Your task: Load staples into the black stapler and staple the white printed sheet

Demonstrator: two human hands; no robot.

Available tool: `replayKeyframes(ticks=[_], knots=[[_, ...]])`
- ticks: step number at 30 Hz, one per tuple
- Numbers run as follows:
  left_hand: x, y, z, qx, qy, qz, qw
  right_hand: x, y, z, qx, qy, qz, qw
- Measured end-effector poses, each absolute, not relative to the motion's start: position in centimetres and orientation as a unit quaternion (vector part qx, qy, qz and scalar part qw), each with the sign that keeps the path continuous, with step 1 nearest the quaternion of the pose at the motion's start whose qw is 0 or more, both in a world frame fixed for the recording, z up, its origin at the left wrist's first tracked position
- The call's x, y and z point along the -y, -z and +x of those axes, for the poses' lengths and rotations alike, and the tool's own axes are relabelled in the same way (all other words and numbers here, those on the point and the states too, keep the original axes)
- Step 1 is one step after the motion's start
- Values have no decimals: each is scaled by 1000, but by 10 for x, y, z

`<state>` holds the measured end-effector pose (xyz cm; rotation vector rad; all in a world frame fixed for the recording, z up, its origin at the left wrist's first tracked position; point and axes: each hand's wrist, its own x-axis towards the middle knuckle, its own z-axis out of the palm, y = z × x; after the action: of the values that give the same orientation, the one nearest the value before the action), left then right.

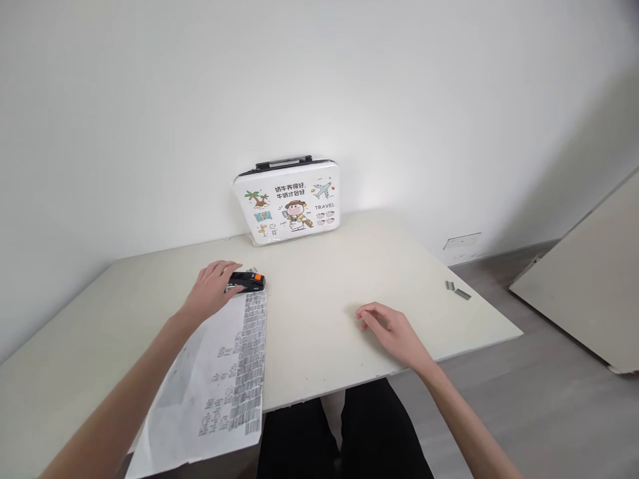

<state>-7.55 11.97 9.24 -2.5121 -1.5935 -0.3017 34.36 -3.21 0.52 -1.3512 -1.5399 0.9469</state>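
My left hand [212, 286] is wrapped around a black stapler [252, 282] with an orange part at its right end. The fingers and palm cover the stapler's left part. Just below it, sheets of paper [219, 372] printed with dense dark marks lie on the table and hang over its front edge; my left forearm crosses above them. Some small grey pieces [252, 270] show behind the stapler, too small to name surely. My right hand [392, 329] rests low over the table to the right, fingers loosely curled and a gap showing inside the thumb, with nothing seen in it.
A white case [294, 206] with cartoon prints and a black handle leans against the wall at the table's back. Two short grey staple strips [456, 290] lie near the right edge of the pale table [319, 332]. A white panel [589, 273] stands beyond, on the right.
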Motion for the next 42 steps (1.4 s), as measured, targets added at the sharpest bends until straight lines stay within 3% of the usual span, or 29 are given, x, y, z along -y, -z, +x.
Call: replayKeyframes(ticks=[8, 19, 31, 42], knots=[[-152, -106, -74, 542, -16, -840, 34, 32, -16, 342, 622, -369, -538, 433], [-82, -126, -7, 477, 133, -867, 52, 30, -14, 342, 619, -375, -534, 437], [-20, -79, 135, 339, 119, -931, -60, 23, -6, 344, 542, -370, -536, 530], [-19, -66, 149, 360, 124, -920, -95, 18, 3, 347, 562, -364, -528, 522]])
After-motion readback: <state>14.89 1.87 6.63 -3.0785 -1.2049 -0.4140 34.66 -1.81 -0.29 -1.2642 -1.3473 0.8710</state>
